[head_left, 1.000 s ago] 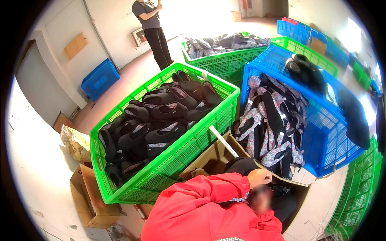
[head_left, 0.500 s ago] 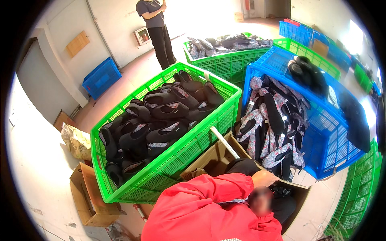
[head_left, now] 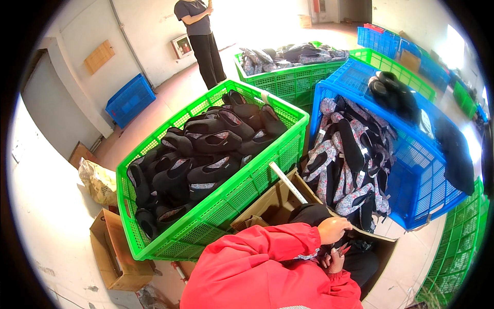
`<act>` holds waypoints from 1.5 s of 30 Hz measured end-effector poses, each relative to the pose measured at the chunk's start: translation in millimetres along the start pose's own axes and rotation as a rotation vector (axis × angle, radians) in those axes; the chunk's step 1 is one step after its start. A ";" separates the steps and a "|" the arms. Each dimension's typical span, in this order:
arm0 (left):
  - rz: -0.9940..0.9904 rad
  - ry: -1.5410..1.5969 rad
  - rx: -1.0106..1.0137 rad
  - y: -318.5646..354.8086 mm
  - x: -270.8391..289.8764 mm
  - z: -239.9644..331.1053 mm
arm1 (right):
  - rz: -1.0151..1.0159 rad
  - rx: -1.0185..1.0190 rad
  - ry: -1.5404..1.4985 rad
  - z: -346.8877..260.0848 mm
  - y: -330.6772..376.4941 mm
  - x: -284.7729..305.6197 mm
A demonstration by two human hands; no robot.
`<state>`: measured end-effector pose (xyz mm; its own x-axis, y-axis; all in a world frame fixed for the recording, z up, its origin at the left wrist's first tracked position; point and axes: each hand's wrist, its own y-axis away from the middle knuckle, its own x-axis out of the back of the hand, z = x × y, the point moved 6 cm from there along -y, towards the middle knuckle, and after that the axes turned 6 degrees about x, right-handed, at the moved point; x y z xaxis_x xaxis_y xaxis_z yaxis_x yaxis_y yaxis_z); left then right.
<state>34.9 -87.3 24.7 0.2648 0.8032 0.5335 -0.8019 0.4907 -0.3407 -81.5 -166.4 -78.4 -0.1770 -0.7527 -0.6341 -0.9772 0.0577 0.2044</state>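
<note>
In front of my red jacket, my left hand is closed, its fingertips pinched together above my lap. What they hold is too small to make out. Just below it, my right hand is closed around a small red two-pronged tool that looks like thread snips. Under my left wrist shows a bit of floral-patterned fabric, mostly covered by the sleeve. Dark material lies around both hands, above an open cardboard box.
A green crate of black shoes stands ahead to the left. To the right, a tipped blue crate has floral shoe pieces heaped at its opening. A white pole leans between them. A person stands behind.
My left hand has drawn slightly left, and its fingers are more bent. My right hand and the red tool now show clearly where the earlier picture was blurred.
</note>
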 end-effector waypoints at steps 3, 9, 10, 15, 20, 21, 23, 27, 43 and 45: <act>-0.092 0.023 0.075 1.5 -2.0 -1.3 | 0.034 0.019 -0.010 1.1 -0.6 0.9; -0.106 0.108 0.095 -3.1 16.9 5.9 | 0.025 -0.003 -0.051 -0.2 0.9 -3.7; -0.090 0.167 0.087 -12.0 34.9 14.8 | 0.036 -0.009 -0.066 -0.4 1.0 -5.2; -0.070 1.091 0.096 -36.4 183.3 105.4 | 0.050 -0.019 -0.177 -6.1 2.9 -7.9; 0.044 1.377 -0.953 23.5 309.2 195.0 | 0.054 -0.026 -0.203 -2.8 2.6 -9.6; -0.039 1.274 -0.939 33.2 317.2 210.4 | 0.032 -0.044 -0.215 2.5 3.5 -18.2; -0.246 1.165 -0.925 28.2 311.1 208.6 | 0.047 -0.034 -0.207 1.7 2.6 -11.2; -0.252 1.171 -0.970 34.9 307.2 217.9 | 0.030 -0.047 -0.204 0.8 3.7 -8.8; -0.420 1.071 -0.952 32.2 295.6 249.6 | 0.032 -0.039 -0.242 -1.4 6.1 -13.3; -0.486 1.236 -1.078 33.9 298.5 252.0 | 0.015 -0.026 -0.261 1.1 6.3 -11.7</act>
<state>-48.1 84.0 367.5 0.9985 0.0317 0.0435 0.0310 0.3220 -0.9462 -85.7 -156.5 -70.5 -0.2190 -0.5569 -0.8012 -0.9715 0.0479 0.2323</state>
